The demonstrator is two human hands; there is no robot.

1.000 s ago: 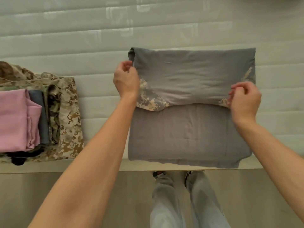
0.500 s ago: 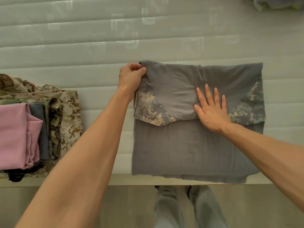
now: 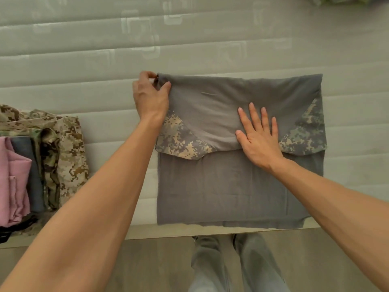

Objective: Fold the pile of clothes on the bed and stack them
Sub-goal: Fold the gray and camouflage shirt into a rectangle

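Observation:
A grey shirt with camouflage sleeves (image 3: 227, 186) lies flat on the bed (image 3: 189, 49) near its front edge, its upper part folded down over the lower part. My left hand (image 3: 150, 95) pinches the shirt's top left corner. My right hand (image 3: 260, 138) lies flat, fingers spread, on the folded flap close to its lower edge. To the left sits a stack of folded clothes (image 3: 42, 161): camouflage pieces, a blue-grey piece and a pink one on top.
The bed's front edge (image 3: 147, 234) runs across below the shirt, with wooden floor and my legs (image 3: 231, 264) beyond it. A bit of loose clothing (image 3: 353, 0) shows at the top right corner.
The flap was laid down. My right hand let go of the shirt's right edge and now presses flat on the flap. My left hand slid up to the top left corner.

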